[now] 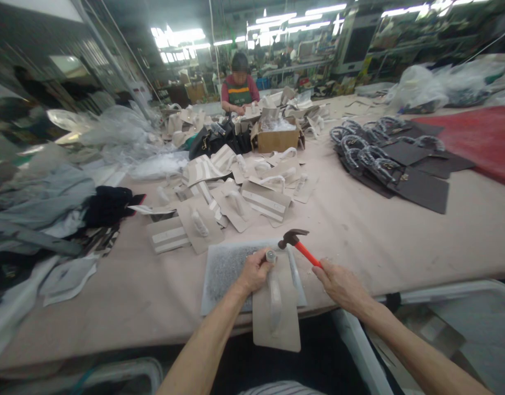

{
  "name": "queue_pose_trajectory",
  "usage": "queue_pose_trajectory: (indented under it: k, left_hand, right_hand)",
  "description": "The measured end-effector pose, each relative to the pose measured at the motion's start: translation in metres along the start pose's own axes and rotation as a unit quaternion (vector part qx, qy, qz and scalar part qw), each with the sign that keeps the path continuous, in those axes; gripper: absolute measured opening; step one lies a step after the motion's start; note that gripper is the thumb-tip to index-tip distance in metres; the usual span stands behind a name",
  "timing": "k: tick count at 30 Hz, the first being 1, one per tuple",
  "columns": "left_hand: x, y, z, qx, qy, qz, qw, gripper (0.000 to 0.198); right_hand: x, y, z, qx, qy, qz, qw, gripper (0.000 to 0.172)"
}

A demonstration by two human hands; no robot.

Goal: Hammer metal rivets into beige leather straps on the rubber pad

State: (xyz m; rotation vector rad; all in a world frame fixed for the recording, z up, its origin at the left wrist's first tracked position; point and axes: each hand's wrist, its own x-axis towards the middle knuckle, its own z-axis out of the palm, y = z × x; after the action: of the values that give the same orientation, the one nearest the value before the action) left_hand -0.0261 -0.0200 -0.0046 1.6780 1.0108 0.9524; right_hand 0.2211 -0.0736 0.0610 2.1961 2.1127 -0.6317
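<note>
My right hand is closed around the orange handle of a claw hammer. Its dark head is raised to the right of my left hand. The fingers of that left hand pinch a small pale cylinder with a round top, upright at the upper end of a beige bag panel. A handle wrapped in pale film runs along this panel, which lies partly on a speckled grey slab and hangs past the table edge. What sits under the cylinder is hidden.
Beyond the slab lie several beige panels with wrapped handles. Dark panels with wrapped handles lie at right, near a red sheet. A cardboard box stands farther back, before a seated person. Plastic and cloth crowd the left side.
</note>
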Motion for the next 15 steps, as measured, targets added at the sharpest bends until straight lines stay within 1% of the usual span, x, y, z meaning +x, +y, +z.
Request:
queue_pose_trajectory:
  k: [1,2,3,4,6,7,8,9,10,11,12,13,15]
  left_hand:
    - [0.000,-0.001,0.001,-0.009,0.005,-0.002,1.000,0.016]
    - [0.000,-0.002,0.001,-0.020,0.011,-0.006,1.000,0.017]
    - [-0.001,-0.004,0.002,-0.032,0.017,-0.011,0.999,0.018]
    - [-0.001,-0.005,0.003,-0.043,0.024,-0.015,0.999,0.019]
    - [-0.001,-0.007,0.005,-0.061,0.034,-0.019,0.997,0.020]
    - [-0.001,-0.007,0.006,-0.067,0.038,-0.019,0.997,0.019]
    - [0.000,-0.007,0.007,-0.075,0.044,-0.019,0.996,0.018]
    - [0.001,-0.006,0.008,-0.085,0.050,-0.022,0.995,0.017]
    - [0.002,-0.005,0.009,-0.099,0.060,-0.030,0.993,0.017]
    - [0.003,-0.004,0.010,-0.120,0.075,-0.044,0.989,0.018]
    - [0.004,-0.003,0.010,-0.148,0.098,-0.065,0.982,0.021]
    - [0.004,-0.002,0.010,-0.181,0.129,-0.087,0.971,0.025]
    - [0.005,-0.001,0.006,-0.237,0.202,-0.113,0.944,0.032]
  right_hand:
    - [0.008,0.005,0.005,-0.010,0.005,0.013,1.000,0.031]
    - [0.013,0.008,0.009,-0.026,0.022,0.016,0.999,0.030]
    - [0.017,0.008,0.013,-0.044,0.056,0.010,0.997,0.029]
    - [0.018,0.006,0.017,-0.055,0.104,-0.007,0.993,0.028]
    - [0.012,-0.008,0.025,-0.035,0.190,-0.078,0.978,0.033]
    - [0.006,-0.019,0.031,-0.006,0.205,-0.128,0.970,0.038]
    - [-0.002,-0.031,0.037,0.027,0.195,-0.190,0.962,0.043]
    - [-0.009,-0.043,0.044,0.052,0.166,-0.254,0.951,0.045]
    - [-0.016,-0.055,0.053,0.061,0.132,-0.310,0.940,0.044]
    - [-0.022,-0.065,0.061,0.055,0.101,-0.350,0.930,0.041]
    - [-0.025,-0.074,0.070,0.040,0.081,-0.371,0.924,0.034]
    - [-0.027,-0.080,0.076,0.024,0.074,-0.375,0.924,0.029]
    - [-0.026,-0.085,0.081,0.020,0.094,-0.337,0.937,0.025]
